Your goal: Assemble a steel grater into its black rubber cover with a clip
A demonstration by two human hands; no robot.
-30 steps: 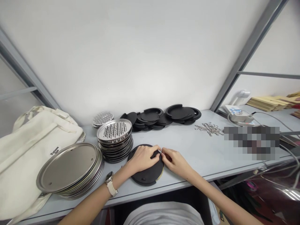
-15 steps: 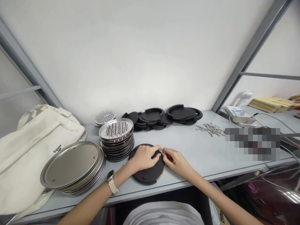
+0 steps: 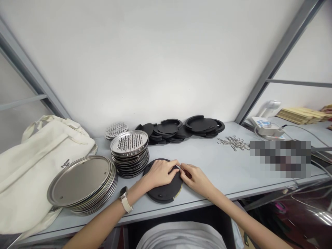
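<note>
A round black disc (image 3: 162, 190) with a yellowish edge at its lower right lies on the bench in front of me. My left hand (image 3: 163, 173) rests across its top, thumb and forefinger closed at the upper right rim. Against that same spot, my right hand (image 3: 192, 177) pinches a small silvery metal piece (image 3: 178, 167), mostly covered by the fingers. The two hands' fingertips nearly meet there. To the left stands a stack of round metal grater plates (image 3: 129, 143). Closer to me on that side, larger round metal plates (image 3: 80, 178) are piled up.
Black rings and discs (image 3: 178, 129) lie heaped along the wall. Thin bent metal clips (image 3: 233, 142) form a loose pile to the right. A cream cloth bag (image 3: 52, 148) covers the left end. White boxes and cables (image 3: 267, 127) sit at the right, near wooden boards (image 3: 298, 116).
Both hands keep almost the same pose at the disc's rim. The whole view has shifted very slightly.
</note>
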